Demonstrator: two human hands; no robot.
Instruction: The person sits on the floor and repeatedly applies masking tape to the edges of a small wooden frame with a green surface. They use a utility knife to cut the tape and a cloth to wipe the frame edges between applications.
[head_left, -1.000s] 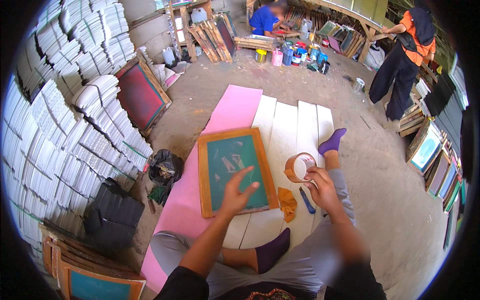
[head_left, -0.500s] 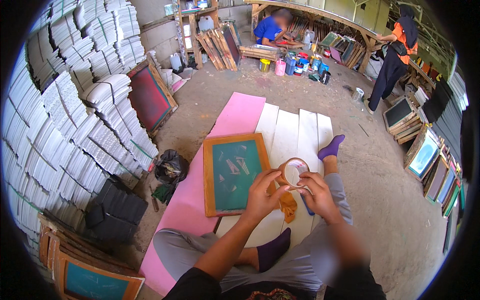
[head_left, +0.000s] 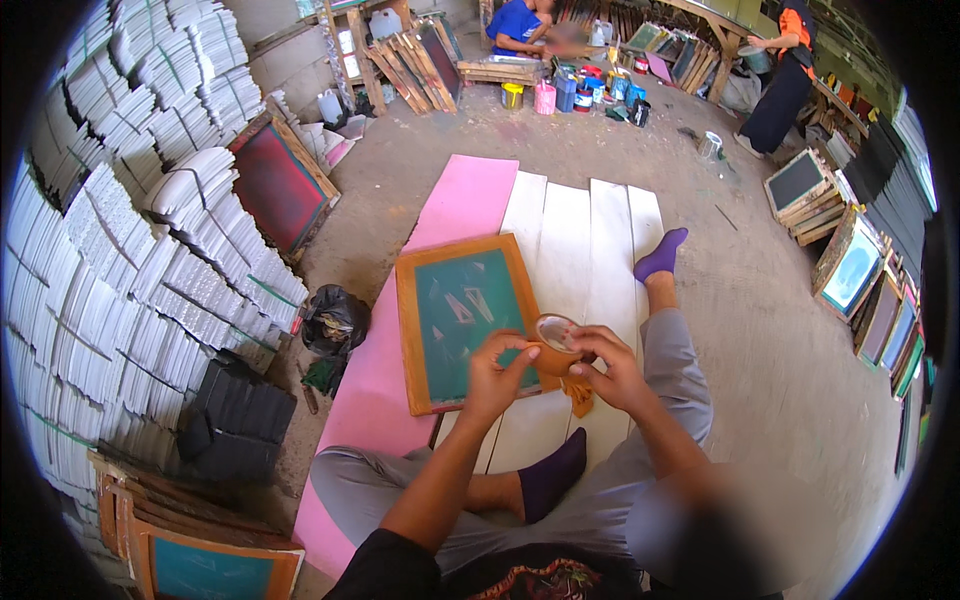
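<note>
While both hands, left (head_left: 497, 372) and right (head_left: 612, 368), grip the brown tape roll (head_left: 555, 345), its open face tilts upward.

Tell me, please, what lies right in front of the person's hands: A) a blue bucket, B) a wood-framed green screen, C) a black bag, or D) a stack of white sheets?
B: the screen lies flat on the boards, just beyond both hands holding the tape roll.

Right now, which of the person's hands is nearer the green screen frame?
Left. The left hand lies over the frame's lower right corner, gripping the tape roll. The right hand holds the roll's other side, off the frame over the white boards.
</note>
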